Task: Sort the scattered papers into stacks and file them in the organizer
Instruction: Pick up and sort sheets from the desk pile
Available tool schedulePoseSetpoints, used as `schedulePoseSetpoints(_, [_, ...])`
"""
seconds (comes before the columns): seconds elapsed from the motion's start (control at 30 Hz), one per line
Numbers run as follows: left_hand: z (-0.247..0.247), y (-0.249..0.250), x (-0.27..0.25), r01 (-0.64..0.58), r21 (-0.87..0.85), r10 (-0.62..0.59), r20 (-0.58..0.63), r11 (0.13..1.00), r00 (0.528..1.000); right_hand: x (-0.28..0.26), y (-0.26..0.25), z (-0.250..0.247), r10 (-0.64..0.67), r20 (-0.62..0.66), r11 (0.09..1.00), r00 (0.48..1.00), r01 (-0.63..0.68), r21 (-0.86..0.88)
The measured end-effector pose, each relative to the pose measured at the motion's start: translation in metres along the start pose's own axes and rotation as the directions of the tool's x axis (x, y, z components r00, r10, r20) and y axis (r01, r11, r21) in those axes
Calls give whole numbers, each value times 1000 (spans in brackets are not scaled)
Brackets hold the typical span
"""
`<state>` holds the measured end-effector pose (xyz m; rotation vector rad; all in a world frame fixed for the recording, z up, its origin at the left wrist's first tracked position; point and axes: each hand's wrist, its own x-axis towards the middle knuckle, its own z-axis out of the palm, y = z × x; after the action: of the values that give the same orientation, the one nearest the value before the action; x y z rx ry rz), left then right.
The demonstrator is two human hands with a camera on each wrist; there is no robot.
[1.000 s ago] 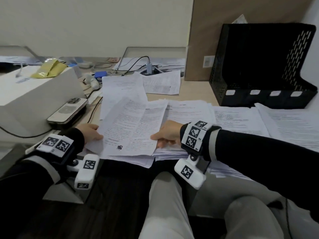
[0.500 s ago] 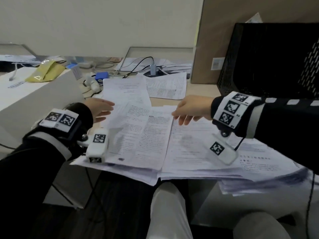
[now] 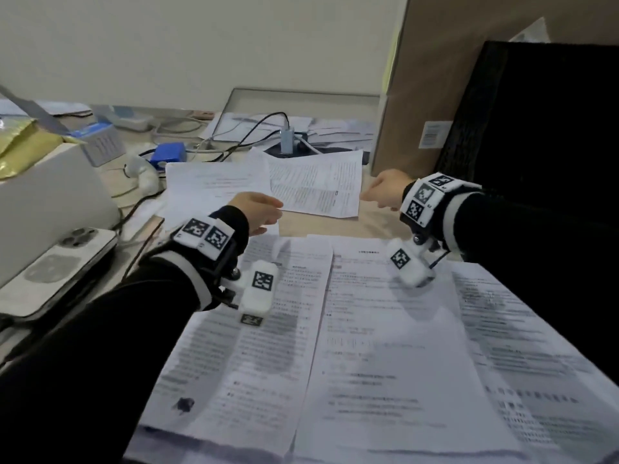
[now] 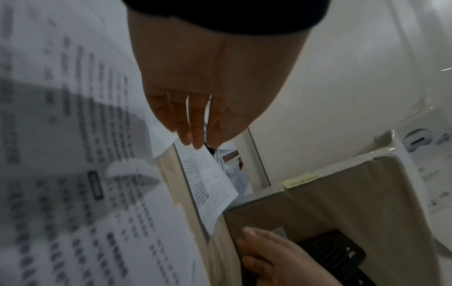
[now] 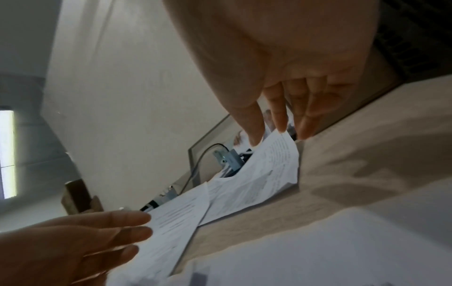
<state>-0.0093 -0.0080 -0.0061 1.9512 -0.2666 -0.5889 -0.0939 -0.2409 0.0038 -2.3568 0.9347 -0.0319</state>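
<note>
Two printed sheets lie at the far side of the desk, a left sheet [image 3: 214,185] partly overlapping a right sheet [image 3: 318,185]. My left hand [image 3: 264,212] hovers with straight fingers at the near right corner of the left sheet [image 5: 176,218] and holds nothing. My right hand [image 3: 371,195] reaches with straight fingers to the right edge of the right sheet [image 5: 264,174], its fingertips [image 5: 280,123] just at the corner. A broad pile of papers [image 3: 351,329] covers the near desk under both wrists. The black mesh organizer [image 3: 542,135] stands at the right.
A brown cardboard box [image 3: 428,78] stands behind the organizer. Cables and a charger [image 3: 288,139] lie beyond the far sheets. A white box [image 3: 47,202] and a phone [image 3: 57,266] sit at the left, with a blue item [image 3: 169,153] behind.
Both hands have left the near papers and moved forward to the two far sheets. The view has closed in on the desk.
</note>
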Motion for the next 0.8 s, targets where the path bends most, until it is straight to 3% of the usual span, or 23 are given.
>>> schedulePoseSetpoints(0.17, [18,-25,12,53,-3,-52,129,999,990,35,-1,15,63,2,998,998,-63,-11])
schedulePoseSetpoints(0.3, [16,-39,16,73,-110,-56,144,991,988,57,-2,25,120,114,992,986,-123,14])
schedulePoseSetpoints(0.4, [16,-41,19,73,-122,-56,142,990,988,70,1,34,152,110,984,982,-161,79])
schedulePoseSetpoints(0.5, [16,-41,19,70,-106,-55,145,992,988,65,-4,40,106,65,991,992,-111,73])
schedulePoseSetpoints(0.67, [17,-42,18,73,-141,-55,132,987,990,45,-17,42,28,110,971,994,-53,234])
schedulePoseSetpoints(0.8, [19,-41,15,76,-156,-59,114,985,992,38,-24,45,0,160,969,987,-40,246])
